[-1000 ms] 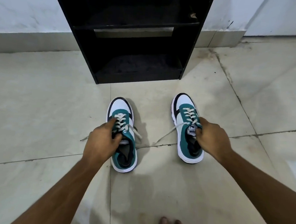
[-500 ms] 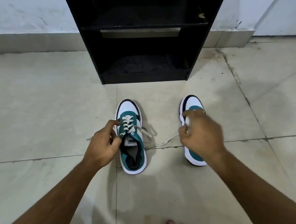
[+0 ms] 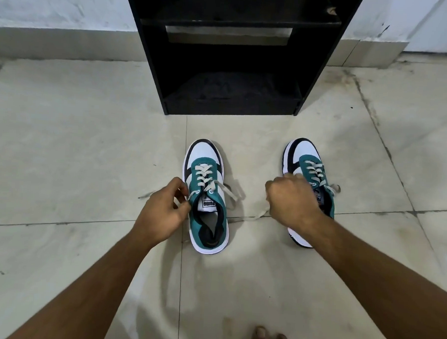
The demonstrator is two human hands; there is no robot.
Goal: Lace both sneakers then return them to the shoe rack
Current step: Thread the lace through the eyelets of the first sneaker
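On tiled floor, left grip (image 3: 163, 213) pinching lace (image 3: 190, 197) of "PUMA"-tongued sneaker (image 3: 208, 199), right grip (image 3: 290, 201) fisted, contents unclear.

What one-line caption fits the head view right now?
Left hand pinches a lace end on the left sneaker; right hand closes over the right sneaker, before the black shoe rack.

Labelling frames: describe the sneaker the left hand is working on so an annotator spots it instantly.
In front of the black shoe rack two teal-and-white sneakers stand on the tiled floor, toes toward it. Take the left sneaker, by the left hand: its whole opening shows, while the right sneaker is half covered.
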